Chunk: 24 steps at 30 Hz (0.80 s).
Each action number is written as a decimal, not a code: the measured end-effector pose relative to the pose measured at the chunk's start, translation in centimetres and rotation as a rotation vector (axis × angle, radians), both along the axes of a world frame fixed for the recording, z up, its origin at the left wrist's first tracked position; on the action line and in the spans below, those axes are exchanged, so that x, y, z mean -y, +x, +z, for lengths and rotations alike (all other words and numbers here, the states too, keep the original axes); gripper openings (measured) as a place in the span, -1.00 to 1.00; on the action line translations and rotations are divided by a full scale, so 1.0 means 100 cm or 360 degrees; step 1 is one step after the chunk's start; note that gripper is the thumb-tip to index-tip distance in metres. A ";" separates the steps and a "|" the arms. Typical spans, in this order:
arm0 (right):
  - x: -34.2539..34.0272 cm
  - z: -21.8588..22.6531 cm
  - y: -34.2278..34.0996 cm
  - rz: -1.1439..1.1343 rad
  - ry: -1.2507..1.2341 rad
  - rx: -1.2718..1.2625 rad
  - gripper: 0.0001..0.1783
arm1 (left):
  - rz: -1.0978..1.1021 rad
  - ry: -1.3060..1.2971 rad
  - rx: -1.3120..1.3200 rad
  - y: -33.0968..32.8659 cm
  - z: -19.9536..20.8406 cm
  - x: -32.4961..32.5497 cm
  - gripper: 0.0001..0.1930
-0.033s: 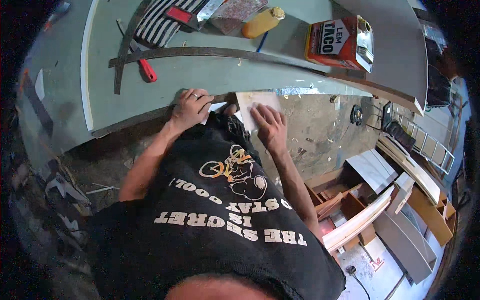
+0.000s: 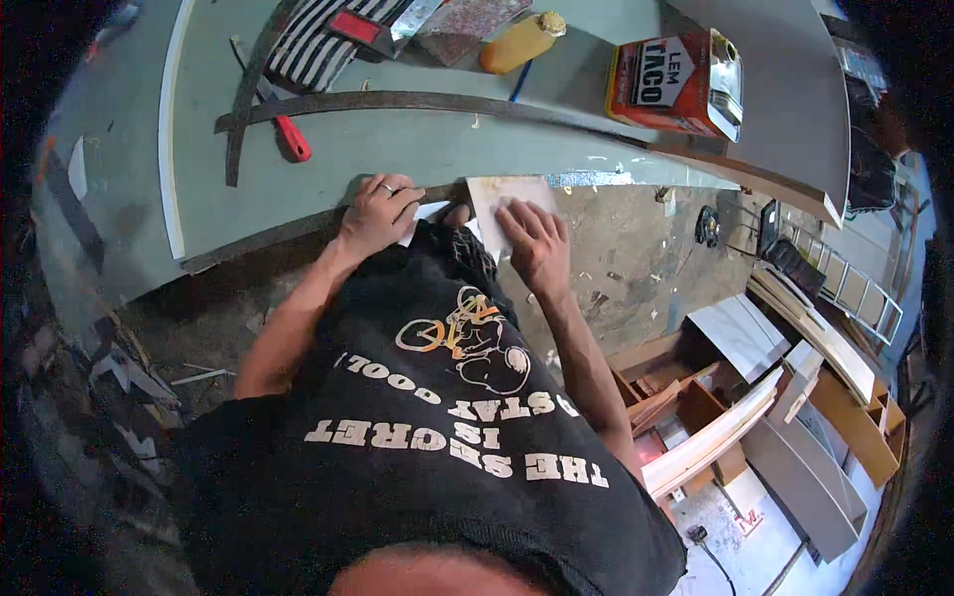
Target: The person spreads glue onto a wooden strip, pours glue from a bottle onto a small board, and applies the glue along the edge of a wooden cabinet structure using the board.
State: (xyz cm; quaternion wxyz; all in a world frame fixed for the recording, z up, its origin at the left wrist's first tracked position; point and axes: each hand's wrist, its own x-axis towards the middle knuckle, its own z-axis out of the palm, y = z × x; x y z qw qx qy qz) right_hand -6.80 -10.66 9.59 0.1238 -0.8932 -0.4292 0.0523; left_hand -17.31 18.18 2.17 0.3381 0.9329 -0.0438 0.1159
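Observation:
At the near edge of the green bench, my left hand (image 2: 380, 217), with a ring on it, is closed with its fingers bent over the dark edge. What lies under the fingers is hidden. A small white piece (image 2: 429, 212) shows beside it, just below the edge. My right hand (image 2: 537, 241) grips a pale, flat rectangular board (image 2: 502, 191), fingers lying on its face. The board's far end meets the bench edge, to the right of my left hand.
On the green bench (image 2: 397, 149) lie a long dark strip (image 2: 397, 101), a red-handled tool (image 2: 292, 139), a striped cloth (image 2: 306, 45), a yellowish bottle (image 2: 522, 44) and a red-orange metal can (image 2: 676, 84). Wooden boxes and boards (image 2: 706, 397) and a ladder (image 2: 860, 288) stand at right.
My right hand and the pale board have shifted very slightly away from me. My left hand stays nearly still.

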 end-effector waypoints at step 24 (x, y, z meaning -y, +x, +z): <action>-0.047 -0.022 -0.064 0.0031 -0.0104 -0.0105 -0.32 | 0.0058 -0.0003 -0.0214 -0.049 0.007 -0.056 -0.75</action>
